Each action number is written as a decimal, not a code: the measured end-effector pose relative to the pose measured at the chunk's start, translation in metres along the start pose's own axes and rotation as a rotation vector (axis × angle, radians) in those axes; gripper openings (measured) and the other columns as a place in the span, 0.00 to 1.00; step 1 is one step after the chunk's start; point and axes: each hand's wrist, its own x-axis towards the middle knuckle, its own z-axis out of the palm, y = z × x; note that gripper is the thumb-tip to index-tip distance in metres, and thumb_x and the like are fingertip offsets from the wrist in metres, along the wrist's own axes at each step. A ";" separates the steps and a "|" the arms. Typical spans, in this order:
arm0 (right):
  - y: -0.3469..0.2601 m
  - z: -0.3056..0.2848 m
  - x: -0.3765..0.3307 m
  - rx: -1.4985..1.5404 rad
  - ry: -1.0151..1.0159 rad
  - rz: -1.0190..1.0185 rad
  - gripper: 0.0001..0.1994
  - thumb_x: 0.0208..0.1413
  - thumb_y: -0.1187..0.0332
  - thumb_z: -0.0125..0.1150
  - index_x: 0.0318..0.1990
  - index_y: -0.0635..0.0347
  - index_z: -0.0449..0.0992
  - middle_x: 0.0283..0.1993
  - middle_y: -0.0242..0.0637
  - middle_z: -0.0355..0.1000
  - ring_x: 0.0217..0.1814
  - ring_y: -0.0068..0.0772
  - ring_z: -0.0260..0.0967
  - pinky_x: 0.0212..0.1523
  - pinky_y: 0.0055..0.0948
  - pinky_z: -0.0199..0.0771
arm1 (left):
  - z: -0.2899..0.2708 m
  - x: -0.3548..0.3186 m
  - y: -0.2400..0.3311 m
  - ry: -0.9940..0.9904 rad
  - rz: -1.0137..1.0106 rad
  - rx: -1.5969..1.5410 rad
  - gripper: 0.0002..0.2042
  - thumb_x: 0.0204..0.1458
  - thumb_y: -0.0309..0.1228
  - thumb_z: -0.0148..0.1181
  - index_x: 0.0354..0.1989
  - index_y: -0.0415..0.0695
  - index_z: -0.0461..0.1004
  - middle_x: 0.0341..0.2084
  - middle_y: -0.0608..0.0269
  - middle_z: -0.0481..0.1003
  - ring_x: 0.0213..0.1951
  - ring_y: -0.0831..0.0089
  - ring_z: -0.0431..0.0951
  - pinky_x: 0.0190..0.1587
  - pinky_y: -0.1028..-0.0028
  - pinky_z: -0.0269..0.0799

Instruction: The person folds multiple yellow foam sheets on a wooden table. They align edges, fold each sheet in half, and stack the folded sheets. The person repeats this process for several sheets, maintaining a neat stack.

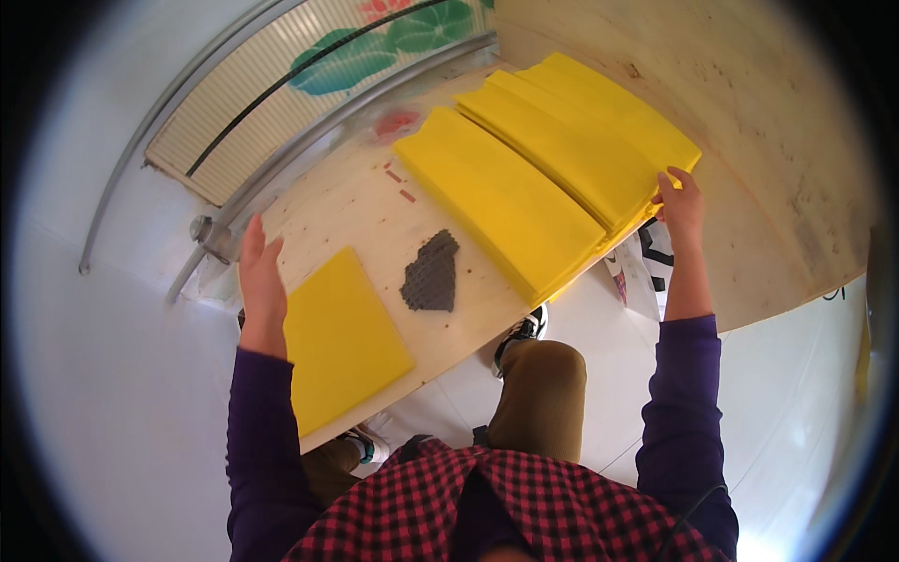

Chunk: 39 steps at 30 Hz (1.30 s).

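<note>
Several flat yellow sheets, perhaps folded cloth, lie in overlapping piles at the right of the wooden table (pixel 361 215). My right hand (pixel 682 201) is at the near right corner of the right pile (pixel 599 122), its fingers bent round the edge of a sheet. Beside it lies another yellow pile (pixel 501 197). My left hand (pixel 262 281) is raised by a separate yellow sheet (pixel 342 337) at the table's near left, thumb and fingers apart, holding nothing. Between the piles rests a dark grey, ragged-edged textured piece (pixel 432 273).
A metal rail (pixel 309 140) and a ribbed panel with painted leaves (pixel 342 61) border the table's far left. Small reddish strips (pixel 407 196) lie on the wood. A curved wooden board (pixel 777 187) stands at the right. Below the table's edge are my legs and a white bag (pixel 639 276).
</note>
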 end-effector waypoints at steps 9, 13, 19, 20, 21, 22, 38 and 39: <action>-0.031 -0.002 -0.091 0.187 -0.024 -0.200 0.12 0.61 0.65 0.56 0.47 0.62 0.75 0.19 0.28 0.67 0.17 0.15 0.59 0.21 0.18 0.61 | -0.161 -0.139 -0.049 0.349 -0.267 0.177 0.28 0.55 0.24 0.51 0.65 0.35 0.55 0.67 0.50 0.53 0.68 0.60 0.52 0.67 0.67 0.50; -0.049 0.039 -0.162 0.341 -0.307 -0.259 0.09 0.62 0.70 0.53 0.45 0.65 0.75 0.21 0.26 0.65 0.21 0.13 0.58 0.23 0.15 0.59 | -0.191 -0.186 -0.071 0.323 -0.232 0.354 0.24 0.55 0.24 0.51 0.62 0.33 0.60 0.64 0.50 0.58 0.66 0.61 0.58 0.66 0.68 0.51; -0.049 0.115 -0.250 0.271 -0.740 -0.218 0.06 0.60 0.72 0.56 0.40 0.64 0.76 0.24 0.28 0.69 0.24 0.14 0.65 0.27 0.15 0.65 | -0.206 -0.229 -0.084 0.320 -0.305 0.388 0.22 0.55 0.25 0.53 0.60 0.39 0.65 0.53 0.57 0.70 0.52 0.71 0.70 0.55 0.74 0.63; -0.048 0.125 -0.259 0.233 -0.811 -0.308 0.07 0.59 0.71 0.56 0.41 0.65 0.76 0.25 0.28 0.71 0.26 0.15 0.66 0.29 0.16 0.66 | -0.209 -0.233 -0.086 0.313 -0.306 0.408 0.21 0.55 0.25 0.53 0.60 0.40 0.66 0.50 0.59 0.72 0.48 0.73 0.72 0.53 0.75 0.65; -0.046 0.135 -0.268 0.181 -0.877 -0.369 0.07 0.59 0.71 0.57 0.41 0.65 0.76 0.27 0.29 0.72 0.28 0.16 0.68 0.31 0.17 0.68 | -0.212 -0.238 -0.090 0.304 -0.311 0.429 0.21 0.55 0.25 0.53 0.59 0.41 0.67 0.46 0.61 0.74 0.45 0.75 0.73 0.50 0.76 0.67; -0.044 0.145 -0.277 0.134 -0.947 -0.415 0.07 0.59 0.71 0.57 0.41 0.65 0.76 0.28 0.30 0.73 0.30 0.17 0.69 0.33 0.18 0.69 | -0.215 -0.243 -0.095 0.286 -0.290 0.423 0.19 0.55 0.25 0.53 0.57 0.41 0.69 0.45 0.61 0.74 0.44 0.76 0.73 0.49 0.76 0.67; -0.003 0.255 -0.327 -0.075 -0.966 -0.494 0.31 0.59 0.51 0.55 0.63 0.65 0.61 0.60 0.53 0.66 0.61 0.43 0.65 0.60 0.32 0.62 | -0.241 -0.223 -0.164 0.275 -0.349 0.125 0.19 0.57 0.30 0.50 0.57 0.39 0.68 0.48 0.54 0.74 0.50 0.70 0.74 0.52 0.73 0.67; -0.004 0.255 -0.329 -0.113 -0.959 -0.512 0.31 0.60 0.51 0.55 0.63 0.65 0.61 0.60 0.53 0.66 0.62 0.43 0.64 0.61 0.31 0.61 | -0.240 -0.223 -0.164 0.252 -0.339 0.069 0.19 0.57 0.30 0.50 0.58 0.40 0.68 0.49 0.54 0.74 0.50 0.70 0.74 0.52 0.74 0.67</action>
